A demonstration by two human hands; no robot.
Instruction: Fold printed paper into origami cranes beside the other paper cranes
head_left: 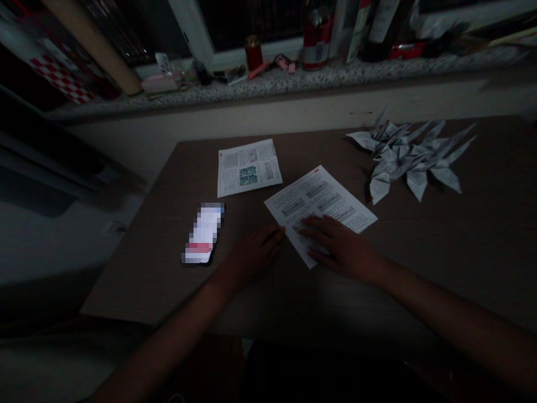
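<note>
A printed sheet of paper (308,193) lies flat and turned at an angle on the table, in front of me. My right hand (342,246) rests on its near part with the fingers spread, covering some of the print. My left hand (260,249) lies low over the table, its fingertips at the sheet's left edge and its fingers loosely stretched. Behind and to the left is a second printed sheet (235,170), which neither hand touches. On the right stands a cluster of folded paper cranes (413,157) with pointed wings and tails.
Left of my left hand, a phone (204,232) with a lit, blurred screen lies on the brown table (159,212). Along the back, a stone windowsill (272,84) carries a red can (318,42), a dark bottle (380,31), a small red jar (253,54) and other clutter.
</note>
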